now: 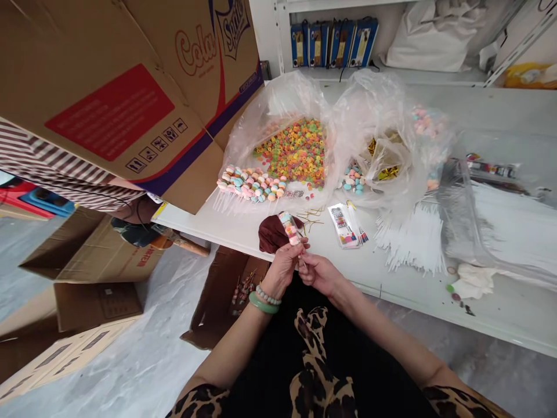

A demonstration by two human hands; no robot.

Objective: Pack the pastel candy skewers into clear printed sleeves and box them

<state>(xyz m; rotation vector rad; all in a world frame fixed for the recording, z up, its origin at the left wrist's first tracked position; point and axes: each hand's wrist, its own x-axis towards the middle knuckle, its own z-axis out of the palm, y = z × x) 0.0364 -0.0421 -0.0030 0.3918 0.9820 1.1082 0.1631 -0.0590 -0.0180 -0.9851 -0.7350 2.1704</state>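
A marshmallow skewer in a clear printed bag [289,228] stands tilted over the table's front edge. My left hand [282,264], with bead and green bangles at its wrist, is closed around the lower part of it. Just to the right, my right hand [321,274] pinches the bag's lower end by the stick; the fingertips partly hide what lies between them. Behind the skewer is a dark brown cloth [270,235]. Loose gold twist ties [312,218] lie beside it, and a small stack of printed bags [343,225] is farther right.
Unwrapped marshmallow skewers [251,183] lie before a plastic bag of gummy rings [300,148]. White sticks [411,238] are heaped on the right. A large carton [130,87] blocks the left. Below the table edge, an open box [213,296] holds wrapped skewers. Another person's striped clothing shows at left.
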